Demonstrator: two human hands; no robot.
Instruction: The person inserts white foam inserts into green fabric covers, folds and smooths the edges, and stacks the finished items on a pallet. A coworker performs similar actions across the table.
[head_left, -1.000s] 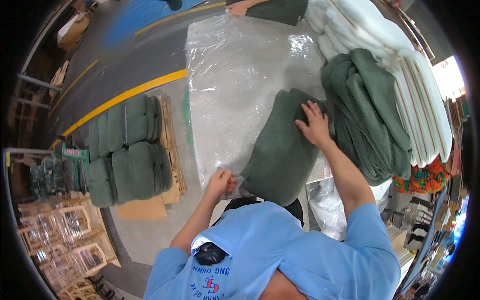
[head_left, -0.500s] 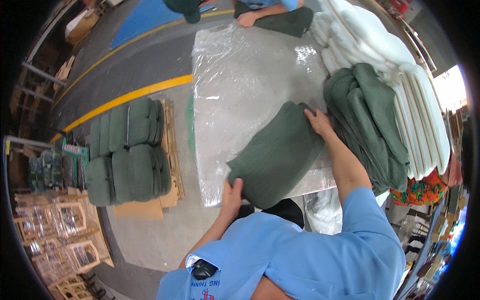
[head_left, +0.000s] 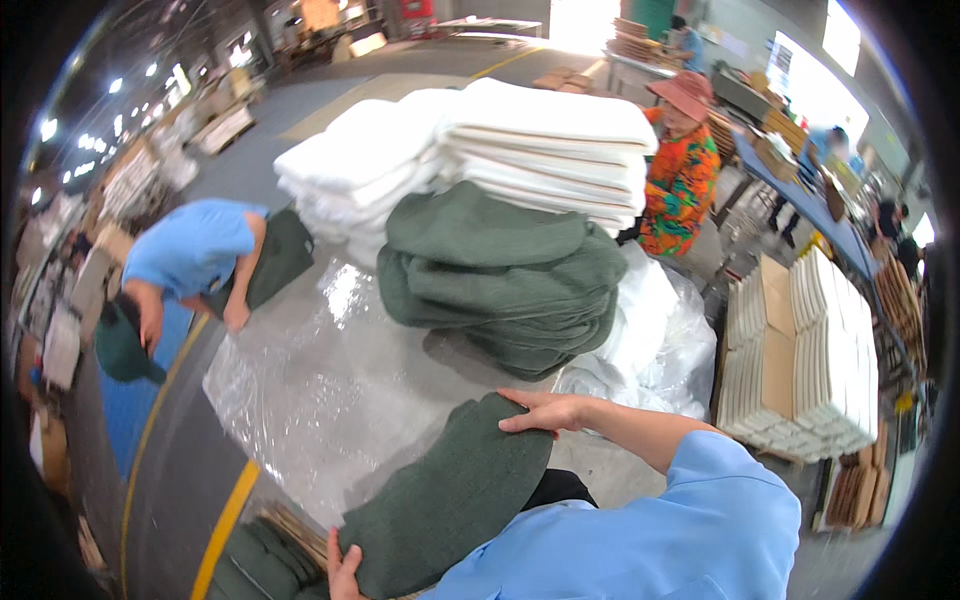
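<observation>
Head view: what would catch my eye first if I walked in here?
Probably the dark green cushion cover at the bottom centre, with the right hand flat on its top edge and the left hand at its lower corner. Behind it a heap of green covers lies on a shiny plastic sheet, with a white foam stack above.

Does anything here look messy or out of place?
Nothing looks damaged or spilled. The plastic sheet on the table is wrinkled, and the green pile slumps unevenly beside the neat white stack. Both hands, left and right, rest on a green cushion.
</observation>
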